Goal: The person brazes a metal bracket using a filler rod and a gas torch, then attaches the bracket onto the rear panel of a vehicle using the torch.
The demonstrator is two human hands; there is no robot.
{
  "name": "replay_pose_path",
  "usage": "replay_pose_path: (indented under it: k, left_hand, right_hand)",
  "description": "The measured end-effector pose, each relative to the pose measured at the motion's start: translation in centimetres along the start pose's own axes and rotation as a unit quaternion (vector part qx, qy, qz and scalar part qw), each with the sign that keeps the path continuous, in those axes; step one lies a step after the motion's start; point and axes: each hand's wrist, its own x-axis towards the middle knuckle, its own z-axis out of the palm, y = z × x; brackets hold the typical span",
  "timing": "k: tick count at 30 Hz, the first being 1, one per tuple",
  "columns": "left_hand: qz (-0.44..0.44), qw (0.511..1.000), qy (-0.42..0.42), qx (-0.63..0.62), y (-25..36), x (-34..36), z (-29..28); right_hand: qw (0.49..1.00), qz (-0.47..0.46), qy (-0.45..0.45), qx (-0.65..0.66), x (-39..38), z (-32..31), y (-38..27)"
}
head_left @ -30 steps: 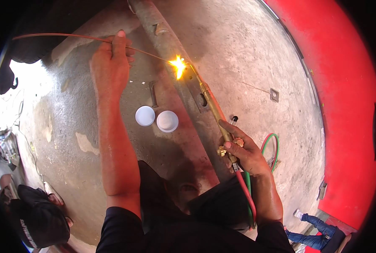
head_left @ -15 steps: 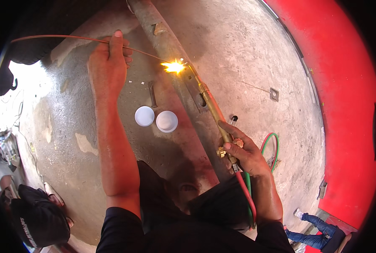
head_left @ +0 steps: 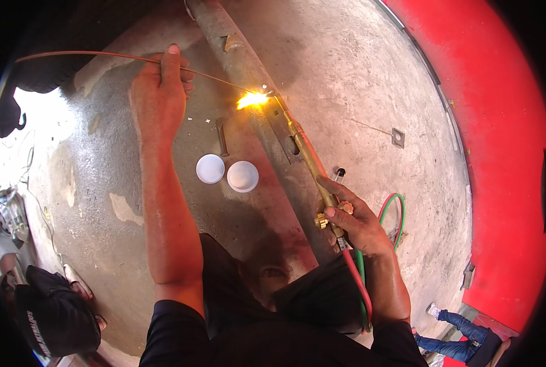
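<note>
Flame (head_left: 252,100) shape has altered since the earlier frame: the downward spike is gone, and the glow now spreads sideways toward the left edge of the metal beam (head_left: 236,61). Both hands keep nearly the same positions.

Work status: heating is in progress. The torch (head_left: 312,161) is lit, and the tip of the thin rod (head_left: 101,54) meets the glare on the beam. A slotted plate (head_left: 283,130) lies on the beam, just nearer the wearer than the flame. Glare hides the heated spot; how much is finished or left cannot be determined. A long length of rod remains unused.

Left hand (head_left: 159,85): closed, left of the beam, pinching the rod between thumb and fingers. Right hand (head_left: 361,223): partly curled around the torch handle beside the valve knobs, right of the beam's near end. Red hose (head_left: 358,283) and green hose (head_left: 361,269) trail from the handle. Two white cups (head_left: 210,169) (head_left: 243,176) stand on the floor (head_left: 358,73), left of the beam.
</note>
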Motion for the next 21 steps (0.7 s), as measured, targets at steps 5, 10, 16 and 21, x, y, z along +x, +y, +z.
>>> replay_pose_path:
  k: [5,10,16,21]
  left_hand:
    - [-0.008,1.000,-0.002,0.003,0.1,-0.1,0.1]
    - [-0.002,0.999,-0.046,-0.007,-0.2,0.0,-0.5]
    - [-0.001,0.997,-0.068,-0.020,0.1,0.0,-1.3]
    - [0.010,0.996,-0.086,-0.003,0.9,-0.4,-1.4]
  right_hand:
    - [1.000,-0.001,0.003,-0.001,0.0,0.0,0.0]
    - [1.000,-0.003,0.009,0.005,-0.2,0.0,-0.1]
    - [1.000,-0.001,0.011,-0.001,-0.2,0.0,-0.1]
    - [1.000,0.002,0.006,-0.004,-0.2,-0.2,-0.2]
